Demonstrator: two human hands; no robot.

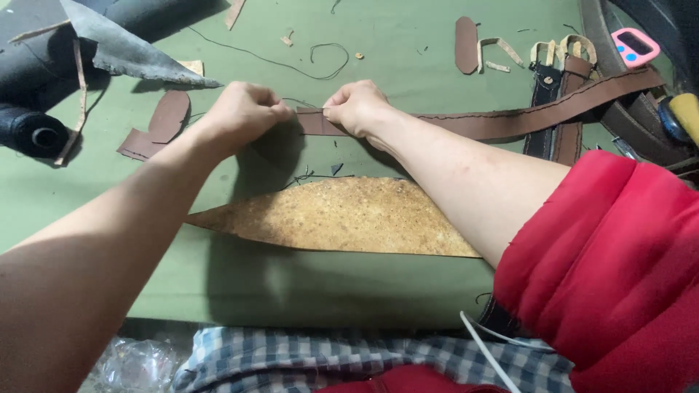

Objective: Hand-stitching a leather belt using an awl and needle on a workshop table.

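Hands close together, left hand point(244, 110) grip pinched on brown leather strap point(502, 120) end, right hand point(357, 108) pinching it beside.

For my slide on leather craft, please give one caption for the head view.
Both hands, left hand and right hand, pinch the end of a brown leather strap over a green table.

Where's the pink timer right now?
In the head view, the small pink digital timer sits at the far right of the green table, just above the long brown leather strap that both hands pinch.
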